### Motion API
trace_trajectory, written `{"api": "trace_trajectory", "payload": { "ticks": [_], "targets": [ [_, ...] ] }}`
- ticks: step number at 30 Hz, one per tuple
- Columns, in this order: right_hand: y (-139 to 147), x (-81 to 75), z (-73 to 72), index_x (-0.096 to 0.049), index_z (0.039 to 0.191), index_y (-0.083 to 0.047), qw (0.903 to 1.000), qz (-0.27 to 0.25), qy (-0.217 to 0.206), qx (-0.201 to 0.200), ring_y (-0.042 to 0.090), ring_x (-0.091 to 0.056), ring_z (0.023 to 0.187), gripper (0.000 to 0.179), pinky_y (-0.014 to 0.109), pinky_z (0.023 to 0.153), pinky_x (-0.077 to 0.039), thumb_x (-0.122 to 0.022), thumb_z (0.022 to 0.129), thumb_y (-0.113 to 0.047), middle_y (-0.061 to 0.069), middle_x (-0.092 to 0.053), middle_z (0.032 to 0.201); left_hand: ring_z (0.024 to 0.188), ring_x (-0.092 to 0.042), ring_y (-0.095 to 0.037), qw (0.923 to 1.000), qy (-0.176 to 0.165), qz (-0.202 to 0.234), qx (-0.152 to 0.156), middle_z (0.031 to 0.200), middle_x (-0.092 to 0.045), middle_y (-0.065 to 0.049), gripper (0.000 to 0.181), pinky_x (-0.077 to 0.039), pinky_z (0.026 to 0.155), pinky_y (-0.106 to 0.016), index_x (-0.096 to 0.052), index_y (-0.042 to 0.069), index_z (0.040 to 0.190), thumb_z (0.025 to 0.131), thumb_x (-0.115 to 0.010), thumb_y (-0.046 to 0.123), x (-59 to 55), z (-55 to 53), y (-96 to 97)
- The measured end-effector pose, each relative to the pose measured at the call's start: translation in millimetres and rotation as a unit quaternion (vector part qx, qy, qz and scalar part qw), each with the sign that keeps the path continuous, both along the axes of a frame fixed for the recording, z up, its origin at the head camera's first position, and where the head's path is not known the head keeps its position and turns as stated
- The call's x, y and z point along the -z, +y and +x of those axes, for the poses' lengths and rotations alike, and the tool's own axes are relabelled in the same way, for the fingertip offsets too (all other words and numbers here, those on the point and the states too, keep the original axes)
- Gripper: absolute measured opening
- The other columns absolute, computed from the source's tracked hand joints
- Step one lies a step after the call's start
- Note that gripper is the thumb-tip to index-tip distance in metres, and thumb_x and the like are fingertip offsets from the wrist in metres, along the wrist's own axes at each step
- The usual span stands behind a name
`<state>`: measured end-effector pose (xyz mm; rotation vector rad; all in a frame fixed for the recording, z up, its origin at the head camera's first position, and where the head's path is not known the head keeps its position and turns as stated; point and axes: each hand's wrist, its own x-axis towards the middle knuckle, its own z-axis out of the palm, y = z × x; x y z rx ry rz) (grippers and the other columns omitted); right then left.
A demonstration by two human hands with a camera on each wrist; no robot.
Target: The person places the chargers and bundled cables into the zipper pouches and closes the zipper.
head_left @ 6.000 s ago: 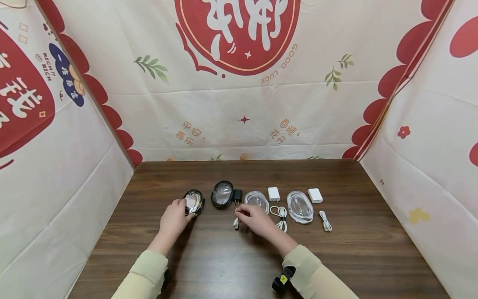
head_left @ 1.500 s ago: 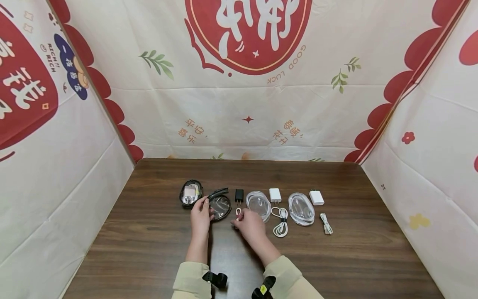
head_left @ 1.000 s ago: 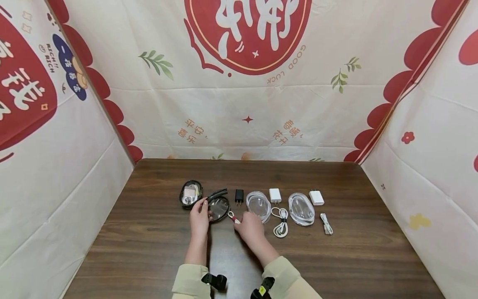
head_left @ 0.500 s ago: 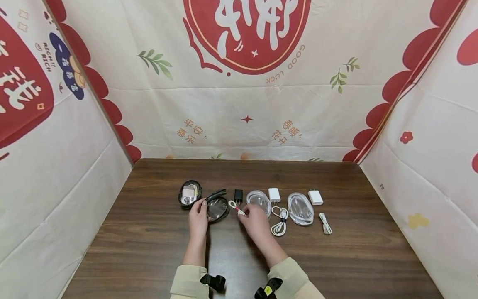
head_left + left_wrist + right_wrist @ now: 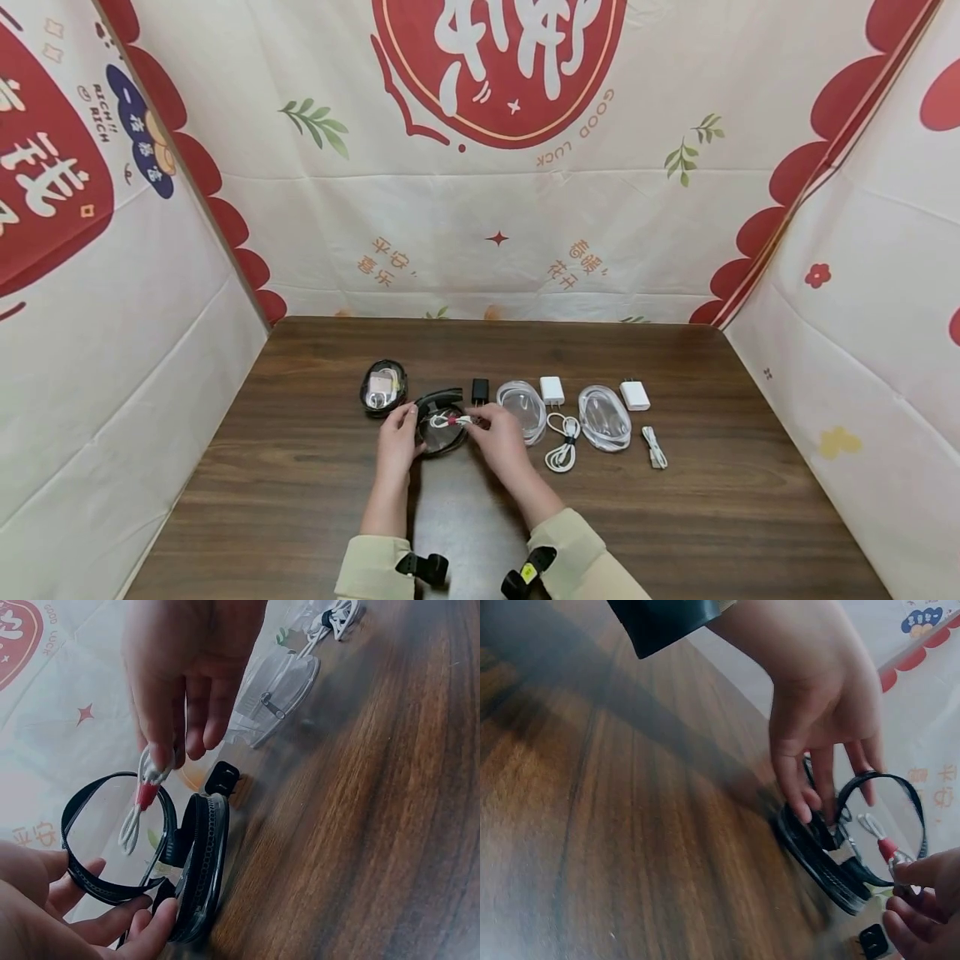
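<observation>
A round clear zip pouch with a black rim (image 5: 442, 450) is held at its left side by my left hand (image 5: 395, 442). Its lid stands raised from the body, as the left wrist view shows. With fingertips and thumb, my right hand (image 5: 501, 442) pinches a folded white charging cable (image 5: 146, 796) bound by a red tie. That cable is over the pouch's opening, in front of the raised lid. Just behind my right fingers lies a black charger plug (image 5: 480, 390). Part of the pouch's left edge is hidden by my left fingers.
A filled black-rimmed pouch (image 5: 383, 388) lies to the left. On the right are two clear pouches, the nearer one (image 5: 522, 412) and a farther one (image 5: 604, 419), two white charger plugs (image 5: 552, 392), a looped white cable (image 5: 562, 450) and a short white cable (image 5: 654, 448).
The filled pouch on the left was released earlier, and my left hand took the second black pouch, now unzipped. My right hand picked up the red-tied cable and carried it left over that pouch.
</observation>
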<state>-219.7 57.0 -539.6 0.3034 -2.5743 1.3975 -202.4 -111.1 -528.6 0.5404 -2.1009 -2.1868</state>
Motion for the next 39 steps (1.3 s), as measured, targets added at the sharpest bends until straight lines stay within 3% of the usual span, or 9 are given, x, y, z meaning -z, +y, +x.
{"api": "trace_trajectory", "payload": {
  "ticks": [4, 7, 15, 22, 28, 31, 35, 39],
  "targets": [
    [-5.4, 4.5, -1.7, -0.072, 0.097, -0.001, 0.9989, -0.036, -0.023, 0.016, 0.013, -0.06, 0.07, 0.02, 0.025, 0.062, -0.05, -0.078, 0.078, 0.0, 0.002, -0.066, 0.077, 0.111, -0.049, -0.034, 1.0, -0.002, 0.001, 0.009, 0.13, -0.05, -0.025, 0.035, -0.056, 0.072, -0.041, -0.055, -0.004, 0.129, 0.104, -0.046, 0.019, 0.2, 3.3, 2.4],
    [-8.1, 7.0, -2.2, -0.072, 0.092, -0.001, 0.9987, -0.037, -0.018, 0.03, 0.011, -0.06, 0.067, 0.017, 0.024, 0.06, -0.049, -0.079, 0.077, 0.0, 0.0, -0.065, 0.073, 0.108, -0.049, -0.033, 0.9999, 0.0, 0.004, 0.012, 0.128, -0.051, -0.026, 0.034, -0.056, 0.071, -0.041, -0.056, -0.005, 0.127, 0.104, -0.046, 0.018, 0.6, 5.0, 4.0],
    [-13.5, 10.9, -6.9, -0.077, 0.088, -0.009, 0.9966, 0.047, 0.024, 0.063, 0.015, -0.062, 0.073, 0.015, 0.032, 0.065, -0.049, -0.082, 0.074, -0.008, 0.0, -0.069, 0.081, 0.085, -0.05, -0.023, 0.9998, 0.003, 0.01, 0.018, 0.115, -0.053, -0.024, 0.034, -0.055, 0.065, -0.034, -0.057, -0.005, 0.126, 0.104, -0.047, 0.018, -2.8, 5.5, 7.1],
    [-15.9, 14.0, -12.4, -0.077, 0.082, -0.01, 0.9927, 0.099, 0.047, 0.05, 0.022, -0.063, 0.081, 0.013, 0.036, 0.071, -0.049, -0.082, 0.07, -0.013, 0.0, -0.067, 0.083, 0.076, -0.051, -0.018, 0.9997, 0.003, 0.015, 0.017, 0.111, -0.055, -0.023, 0.033, -0.055, 0.063, -0.032, -0.057, -0.005, 0.125, 0.104, -0.047, 0.018, -0.2, 5.3, 9.0],
    [-16.9, 15.5, -12.9, -0.078, 0.086, -0.012, 0.9898, 0.125, 0.047, 0.05, 0.024, -0.062, 0.082, 0.017, 0.038, 0.074, -0.048, -0.083, 0.07, -0.014, -0.001, -0.073, 0.087, 0.071, -0.052, -0.015, 0.9996, 0.002, 0.026, 0.005, 0.104, -0.055, -0.022, 0.032, -0.054, 0.06, -0.03, -0.058, -0.005, 0.124, 0.103, -0.048, 0.017, 1.7, 5.7, 9.3],
    [-18.0, 13.4, -11.0, -0.078, 0.091, -0.013, 0.993, 0.106, 0.022, 0.046, 0.024, -0.064, 0.086, 0.018, 0.039, 0.077, -0.049, -0.082, 0.073, -0.016, -0.001, -0.073, 0.091, 0.071, -0.052, -0.016, 0.9992, 0.003, 0.038, -0.014, 0.107, -0.055, -0.022, 0.032, -0.054, 0.059, -0.03, -0.057, -0.005, 0.125, 0.103, -0.048, 0.016, 1.1, 5.9, 8.5],
    [-19.4, 12.0, -10.4, -0.077, 0.097, -0.011, 0.9984, 0.038, -0.008, 0.04, 0.021, -0.066, 0.089, 0.018, 0.038, 0.079, -0.052, -0.079, 0.079, -0.013, 0.002, -0.073, 0.095, 0.07, -0.054, -0.016, 0.9984, 0.01, 0.039, -0.038, 0.113, -0.055, -0.025, 0.033, -0.054, 0.058, -0.03, -0.056, -0.006, 0.126, 0.103, -0.048, 0.016, -0.5, 5.3, 7.2],
    [-17.3, 14.5, -12.6, -0.074, 0.101, -0.004, 0.9986, -0.028, 0.007, 0.044, 0.023, -0.066, 0.088, 0.021, 0.039, 0.078, -0.053, -0.076, 0.08, -0.005, 0.008, -0.071, 0.099, 0.072, -0.055, -0.016, 0.9983, 0.011, 0.032, -0.047, 0.121, -0.054, -0.026, 0.034, -0.055, 0.059, -0.03, -0.055, -0.005, 0.129, 0.103, -0.048, 0.017, -1.5, 4.6, 6.3]
  ]
}}
